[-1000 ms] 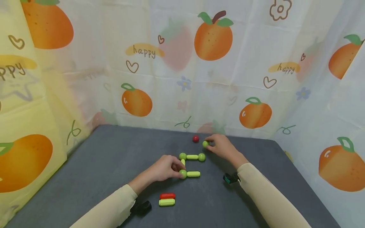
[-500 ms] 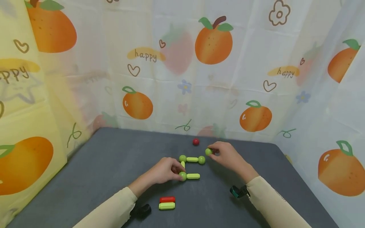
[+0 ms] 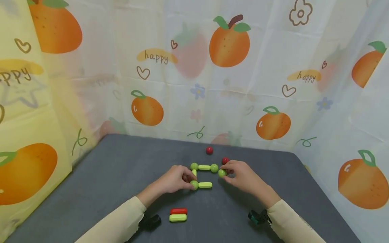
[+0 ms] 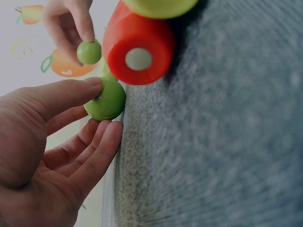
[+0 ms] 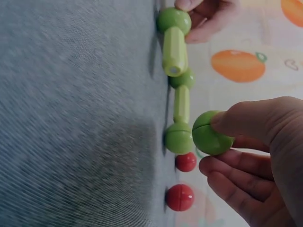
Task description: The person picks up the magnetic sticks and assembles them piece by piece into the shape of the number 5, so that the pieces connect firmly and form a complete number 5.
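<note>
**Two hands at a frame of green balls and rods**

At the far left a yellow curtain (image 3: pixel 27 135) printed with oranges hung beside the grey table (image 3: pixel 100 189). The left hand (image 3: pixel 174 180) rested on the table, with its thumb and fingertips pressed on the near-left green ball (image 3: pixel 194 185); the left-wrist view showed the thumb on top of that ball and the other fingers loosely bent under it. From this ball a short green rod (image 3: pixel 194 172) ran back to the far-left green ball (image 3: pixel 194 166), and a second green rod (image 3: pixel 205 185) pointed right along the table, its far end free. Nearer the person, a red rod (image 3: pixel 178 211) and a green rod (image 3: pixel 177 218) lay side by side, touching, well apart from the frame.

Along the back of the frame a third green rod (image 3: pixel 204 167) joined the far-left ball to the far-right green ball (image 3: pixel 214 167). Just beside that ball, the right hand (image 3: pixel 243 177) pinched a loose green ball (image 3: pixel 222 173) between thumb and curled fingers; in the right-wrist view it sat close against the far-right ball, though contact could not be told. Two red balls lay behind: one (image 3: pixel 225 160) just beyond the right hand's fingers, the other (image 3: pixel 209 150) farther back, near the white fruit-print curtain (image 3: pixel 243 84).
</note>
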Tool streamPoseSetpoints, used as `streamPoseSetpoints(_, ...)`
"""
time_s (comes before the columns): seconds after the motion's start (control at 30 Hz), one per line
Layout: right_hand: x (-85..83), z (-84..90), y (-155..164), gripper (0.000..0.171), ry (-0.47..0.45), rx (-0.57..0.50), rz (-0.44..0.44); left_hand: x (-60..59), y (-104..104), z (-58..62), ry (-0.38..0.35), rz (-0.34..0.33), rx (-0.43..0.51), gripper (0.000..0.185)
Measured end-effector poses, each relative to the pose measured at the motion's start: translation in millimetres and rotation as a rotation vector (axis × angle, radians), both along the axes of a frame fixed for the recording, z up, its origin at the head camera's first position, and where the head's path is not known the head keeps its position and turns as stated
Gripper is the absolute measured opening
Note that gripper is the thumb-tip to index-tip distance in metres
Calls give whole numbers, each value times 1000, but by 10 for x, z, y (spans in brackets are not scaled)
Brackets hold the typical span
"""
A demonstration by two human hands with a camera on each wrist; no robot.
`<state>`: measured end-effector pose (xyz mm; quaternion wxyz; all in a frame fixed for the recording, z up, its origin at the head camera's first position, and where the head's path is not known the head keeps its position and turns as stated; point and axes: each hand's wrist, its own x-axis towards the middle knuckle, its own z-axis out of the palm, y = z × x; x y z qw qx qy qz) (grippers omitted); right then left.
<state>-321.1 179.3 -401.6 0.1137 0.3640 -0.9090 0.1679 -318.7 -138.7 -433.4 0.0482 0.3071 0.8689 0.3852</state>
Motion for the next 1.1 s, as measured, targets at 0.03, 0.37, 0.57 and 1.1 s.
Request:
streamPoseSetpoints(0.03, 13, -15, 2, 26, -4, -3, 1, -8, 2, 2, 0, 1, -1, 20)
streamPoseSetpoints(0.37, 101, -131, 2, 25, -76, -13, 19, -32, 1, 6, 16, 0, -22, 21)
streamPoseSetpoints(0.57, 113, -168, -37, 23, -107, -7, 26, -3, -3, -4, 7, 18, -19, 22)
streamPoseSetpoints(1.1, 100, -225, -127, 20, -175, -41, 35, 13, 27, 26, -2, 22, -19, 24)
